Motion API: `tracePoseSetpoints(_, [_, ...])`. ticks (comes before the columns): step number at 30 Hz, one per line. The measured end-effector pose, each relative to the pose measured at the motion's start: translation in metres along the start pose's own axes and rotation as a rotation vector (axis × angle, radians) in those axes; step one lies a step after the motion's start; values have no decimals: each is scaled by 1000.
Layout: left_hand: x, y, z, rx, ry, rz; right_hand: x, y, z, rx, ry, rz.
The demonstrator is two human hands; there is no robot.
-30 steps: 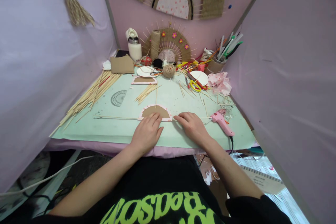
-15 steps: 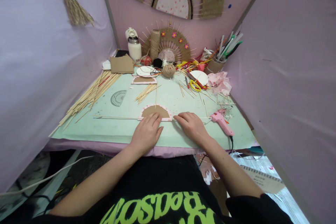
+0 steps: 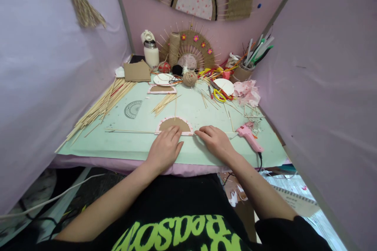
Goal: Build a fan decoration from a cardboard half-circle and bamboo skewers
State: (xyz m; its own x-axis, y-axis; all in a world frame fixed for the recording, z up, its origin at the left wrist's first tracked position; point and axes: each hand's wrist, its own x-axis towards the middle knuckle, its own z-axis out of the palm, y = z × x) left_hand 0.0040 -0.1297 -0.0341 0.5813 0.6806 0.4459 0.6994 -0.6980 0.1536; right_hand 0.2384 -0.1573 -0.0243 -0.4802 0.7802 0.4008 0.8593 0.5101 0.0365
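Observation:
A half-circle of brown cardboard (image 3: 165, 124) with a pink-and-white patterned border lies flat near the table's front edge. My left hand (image 3: 165, 148) rests on its lower part, fingers stretched out and covering some of its straight side. Just off its right corner, my right hand (image 3: 215, 143) has its fingertips pressed together on a thin bamboo stick that runs right towards the glue gun. Another thin stick (image 3: 129, 131) reaches left from the half-circle's other corner. From the top of the curve a third stick (image 3: 176, 106) points away from me. The parts under my fingers are hidden.
A pink hot glue gun (image 3: 249, 137) lies to the right, its cord over the edge. Long bamboo sticks (image 3: 98, 108) are piled left, beside a protractor (image 3: 133, 109). Further back are yellow-handled scissors (image 3: 219, 95), a twine ball (image 3: 190, 79) and a bottle (image 3: 151, 54).

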Motion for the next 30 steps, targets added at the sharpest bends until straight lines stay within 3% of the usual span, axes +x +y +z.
tracePoseSetpoints(30, [1, 1, -3, 39, 13, 23, 6, 4, 3, 94, 34, -76])
